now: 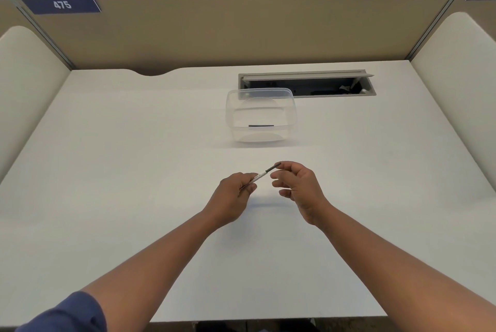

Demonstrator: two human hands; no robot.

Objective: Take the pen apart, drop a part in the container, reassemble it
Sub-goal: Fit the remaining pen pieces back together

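A thin white pen with a dark grey end is held above the white desk, tilted up to the right. My left hand grips its lower white barrel. My right hand pinches the dark end between thumb and forefinger, the other fingers spread. Behind the hands stands a clear plastic container; a short dark stick-like part lies inside it near the front wall.
An open cable hatch is sunk into the desk behind the container. A tan partition closes the back, cream side panels flank the desk. The desk's front edge runs near my forearms.
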